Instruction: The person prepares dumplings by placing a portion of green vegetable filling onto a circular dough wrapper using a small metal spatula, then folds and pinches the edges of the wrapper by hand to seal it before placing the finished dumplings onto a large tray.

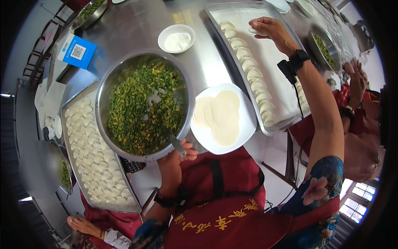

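Observation:
My right hand [270,30], reaching over the far part of a metal tray [264,128], has a pale dumpling [256,31] between thumb and fingers. Beside it, a row of folded dumplings [250,64] runs along the tray's left side on a floured surface. My left hand [187,150] is at the near rim of a large steel bowl [145,158], its fingers around the end of a metal spoon handle [178,146]. Chopped green and yellow filling [140,102] fills the bowl. To its right, round dough wrappers [225,116] overlap on a white plate [203,144].
A second tray [136,208] packed with dumplings [96,155] lies left. Beyond the bowl stand a white bowl of flour [178,42] and a blue sign [79,51] bearing a printed code. More filling bowls [321,51] sit around. Other people's hands [85,225] show at both sides.

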Motion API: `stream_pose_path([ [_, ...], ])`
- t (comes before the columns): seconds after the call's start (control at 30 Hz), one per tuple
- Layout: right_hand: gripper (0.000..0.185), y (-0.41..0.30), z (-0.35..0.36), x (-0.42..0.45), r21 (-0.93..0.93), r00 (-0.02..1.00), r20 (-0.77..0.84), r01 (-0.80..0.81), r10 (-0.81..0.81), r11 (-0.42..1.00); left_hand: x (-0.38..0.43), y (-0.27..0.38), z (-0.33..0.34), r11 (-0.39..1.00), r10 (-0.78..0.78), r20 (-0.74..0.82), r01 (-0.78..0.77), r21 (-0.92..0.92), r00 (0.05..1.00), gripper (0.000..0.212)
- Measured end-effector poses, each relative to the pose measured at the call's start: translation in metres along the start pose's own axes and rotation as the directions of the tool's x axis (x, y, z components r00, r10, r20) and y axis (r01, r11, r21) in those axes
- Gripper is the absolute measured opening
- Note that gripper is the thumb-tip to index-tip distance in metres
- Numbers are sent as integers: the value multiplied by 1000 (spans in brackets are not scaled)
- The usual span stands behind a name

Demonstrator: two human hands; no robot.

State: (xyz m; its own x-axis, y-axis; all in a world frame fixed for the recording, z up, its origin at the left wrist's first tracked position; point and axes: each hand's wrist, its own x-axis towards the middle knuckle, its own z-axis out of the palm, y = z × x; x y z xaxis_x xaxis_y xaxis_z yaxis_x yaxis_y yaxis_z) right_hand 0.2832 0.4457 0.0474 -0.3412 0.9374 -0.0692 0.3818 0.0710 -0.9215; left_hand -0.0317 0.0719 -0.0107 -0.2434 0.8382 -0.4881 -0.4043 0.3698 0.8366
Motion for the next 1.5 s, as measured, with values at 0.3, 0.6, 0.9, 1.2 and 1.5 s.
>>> stream_pose_path([
  [0.3,30,7,28,96,0,997,51,59,-59,998,2,5,-2,995,-41,104,31,99,994,58],
  [0.6,27,30,53,133,-44,988,123,101,-95,994,3,5,-2,988,-154,33,153,23,988,80],
  [0.9,28,33,59,131,-74,983,153,114,-102,991,3,3,-5,988,-144,49,141,63,988,81],
  [1.2,38,19,68,114,-91,993,82,89,-81,992,1,3,-3,986,-74,52,65,153,996,63],
  [1.5,52,-36,44,46,-67,984,-30,171,-173,983,5,5,11,999,31,-53,-32,-8,998,30],
])
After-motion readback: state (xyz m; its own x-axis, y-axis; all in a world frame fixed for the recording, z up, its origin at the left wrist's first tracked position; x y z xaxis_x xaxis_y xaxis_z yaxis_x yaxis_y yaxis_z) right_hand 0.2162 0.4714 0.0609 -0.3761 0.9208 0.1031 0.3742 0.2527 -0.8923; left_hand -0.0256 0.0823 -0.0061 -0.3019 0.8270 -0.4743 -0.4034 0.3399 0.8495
